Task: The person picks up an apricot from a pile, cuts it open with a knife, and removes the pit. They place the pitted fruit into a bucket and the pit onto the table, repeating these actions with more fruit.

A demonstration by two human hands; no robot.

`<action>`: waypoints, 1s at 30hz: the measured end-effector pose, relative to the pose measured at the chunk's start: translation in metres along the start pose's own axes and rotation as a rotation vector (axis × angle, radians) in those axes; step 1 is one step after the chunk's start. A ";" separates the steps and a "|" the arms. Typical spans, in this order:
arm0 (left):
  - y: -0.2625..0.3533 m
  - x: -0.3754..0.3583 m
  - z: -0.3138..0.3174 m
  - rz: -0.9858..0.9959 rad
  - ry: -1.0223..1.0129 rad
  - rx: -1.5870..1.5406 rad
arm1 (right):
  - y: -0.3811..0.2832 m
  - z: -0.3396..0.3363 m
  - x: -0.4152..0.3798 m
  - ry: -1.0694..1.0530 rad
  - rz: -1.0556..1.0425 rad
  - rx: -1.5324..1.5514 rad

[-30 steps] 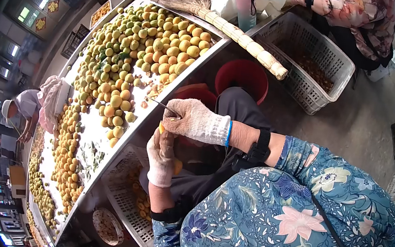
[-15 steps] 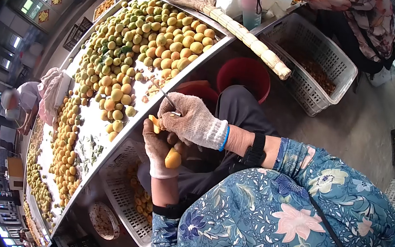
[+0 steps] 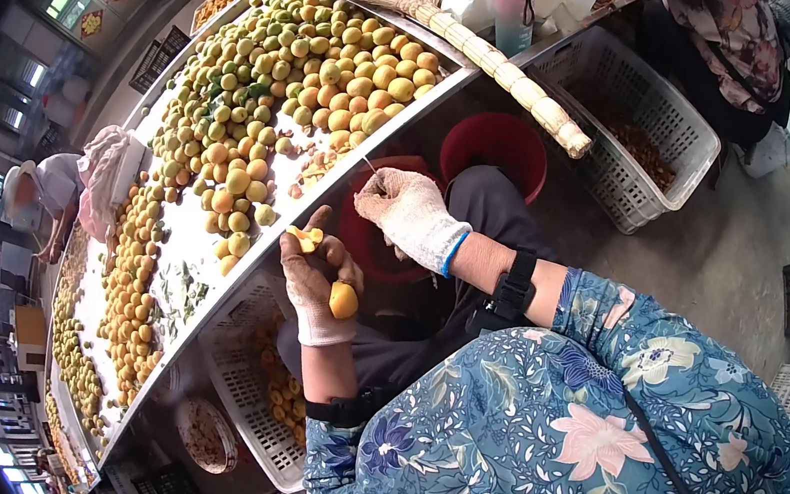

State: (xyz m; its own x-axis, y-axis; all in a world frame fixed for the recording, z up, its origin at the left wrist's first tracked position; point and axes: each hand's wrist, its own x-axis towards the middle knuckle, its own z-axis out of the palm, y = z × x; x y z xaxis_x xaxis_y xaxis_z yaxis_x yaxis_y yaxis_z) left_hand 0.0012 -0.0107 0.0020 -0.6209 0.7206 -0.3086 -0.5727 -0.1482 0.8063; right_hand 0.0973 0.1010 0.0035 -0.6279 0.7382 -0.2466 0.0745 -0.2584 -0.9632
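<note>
My left hand [image 3: 314, 281], in a stained pale glove, holds a cut-open apricot [image 3: 303, 238] between thumb and fingers. A second, whole-looking apricot [image 3: 343, 300] rests against its lower fingers. My right hand [image 3: 405, 213], also gloved, is closed a short way to the right of it, apart from the left hand. A thin metal blade [image 3: 367, 163] pokes out of the right fist; its handle is hidden. Beneath the right hand is a red bucket [image 3: 368, 261], partly covered.
Many apricots [image 3: 234, 174] lie on the long metal-edged table [image 3: 237, 291]. A straw broom [image 3: 501, 70] sticks out over its corner, beside a bottle [image 3: 511, 11]. White crates [image 3: 659, 203] stand on the floor, one under the table. Another red bucket [image 3: 499, 151] is by my knee. Co-workers are nearby.
My right hand has drawn away from the left, to the right and slightly up, with the blade. The apricot in my left fingers now shows spread open.
</note>
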 end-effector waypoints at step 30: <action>-0.008 0.007 -0.017 0.139 -0.142 0.083 | -0.009 -0.009 -0.012 -0.382 0.086 0.209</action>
State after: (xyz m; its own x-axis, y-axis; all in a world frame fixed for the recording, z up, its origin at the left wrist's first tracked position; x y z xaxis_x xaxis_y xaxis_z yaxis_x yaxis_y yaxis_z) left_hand -0.0077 -0.0155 -0.0150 -0.6057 0.7863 -0.1221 -0.4372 -0.2007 0.8767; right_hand 0.1107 0.1001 0.0142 -0.8703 0.4356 -0.2301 0.0053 -0.4587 -0.8886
